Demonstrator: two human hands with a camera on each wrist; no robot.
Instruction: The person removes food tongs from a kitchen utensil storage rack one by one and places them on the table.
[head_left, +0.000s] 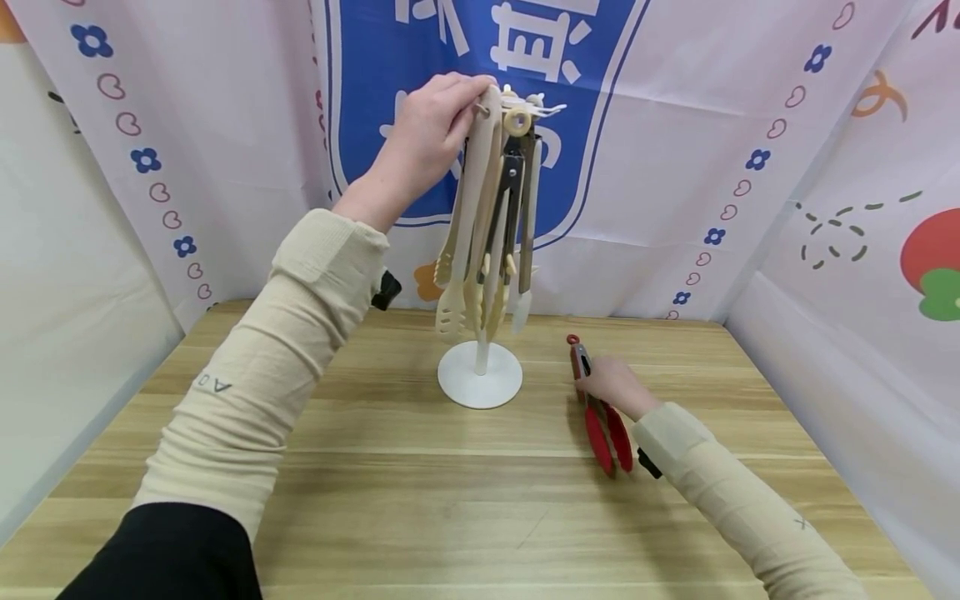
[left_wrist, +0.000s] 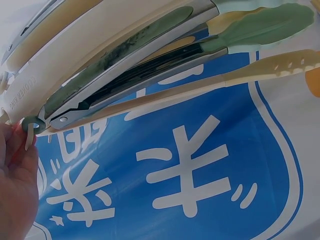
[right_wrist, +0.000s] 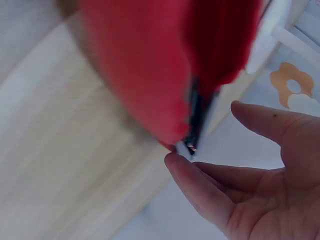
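Observation:
A white rotating-style utensil stand [head_left: 459, 385] stands near the back of the table, hung with several kitchen tools. My left hand [head_left: 438, 117] grips its top, fingers curled over the rim. Close to those fingers, the left wrist view shows green-tipped tongs [left_wrist: 265, 27] hanging by a ring from a hook, beside a cream slotted tool [left_wrist: 275, 67]. Red-tipped tongs [head_left: 597, 437] lie on the table right of the stand, their arms spread. My right hand [head_left: 615, 385] is at their handle. In the right wrist view its fingertips touch or nearly touch the tongs, the thumb held apart.
The wooden table [head_left: 450, 517] ends against a white printed cloth [head_left: 660, 167] at the back, with a blue emblem behind the stand. More cloth walls close off the left and right sides.

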